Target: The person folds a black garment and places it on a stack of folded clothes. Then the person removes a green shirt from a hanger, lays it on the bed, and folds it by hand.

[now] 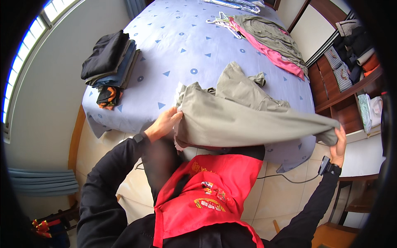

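A grey-green garment (235, 121) is stretched between my two hands at the near edge of the bed. My left hand (166, 122) pinches its left end, where a pale, frayed-looking edge shows. At the right, my right hand (338, 144) grips the narrow far end. Part of the garment lies bunched on the patterned bed sheet (167, 55) behind the stretched part. A stack of folded clothes (107, 59) sits on the bed's left side, a small black and orange folded item (108, 96) in front of it. What exactly the garment is, I cannot tell.
Grey-green and pink clothes (273, 46) with plastic hangers (225, 23) lie at the bed's back right. An open wardrobe (328, 77) holding clothes stands at the right. A cable (288, 179) hangs near my right wrist. A wooden chair or stool (333, 237) is at lower right.
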The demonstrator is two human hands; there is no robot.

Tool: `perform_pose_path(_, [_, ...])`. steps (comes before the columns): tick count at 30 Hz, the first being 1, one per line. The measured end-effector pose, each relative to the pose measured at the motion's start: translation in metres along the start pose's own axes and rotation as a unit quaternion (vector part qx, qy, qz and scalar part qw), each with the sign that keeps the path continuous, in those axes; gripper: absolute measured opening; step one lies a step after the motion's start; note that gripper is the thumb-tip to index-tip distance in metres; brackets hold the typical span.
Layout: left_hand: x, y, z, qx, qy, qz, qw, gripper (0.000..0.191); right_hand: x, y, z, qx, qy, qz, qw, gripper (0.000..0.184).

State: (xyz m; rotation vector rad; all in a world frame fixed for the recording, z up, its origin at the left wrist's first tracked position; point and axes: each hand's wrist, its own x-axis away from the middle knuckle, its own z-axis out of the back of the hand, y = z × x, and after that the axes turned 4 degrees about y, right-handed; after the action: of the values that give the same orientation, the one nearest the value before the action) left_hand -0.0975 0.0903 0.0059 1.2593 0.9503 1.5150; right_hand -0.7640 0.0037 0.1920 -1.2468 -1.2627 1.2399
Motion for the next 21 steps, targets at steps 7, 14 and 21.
perform_pose_path(7, [0.042, 0.02, -0.051, -0.048, -0.19, 0.185, 0.963, 0.04, -0.009, 0.008, -0.005, 0.062, 0.059, -0.044, 0.995, 0.035])
perform_pose_path(14, [0.142, 0.163, 0.099, 0.094, -0.118, 0.039, 0.988, 0.061, 0.066, -0.088, 0.037, 0.108, -0.079, -0.069, 0.989, 0.032])
perform_pose_path(21, [-0.05, 0.297, 0.158, -0.373, 0.12, -0.242, 0.887, 0.045, -0.124, -0.106, -0.016, 0.39, -0.023, -0.033, 0.92, 0.01])
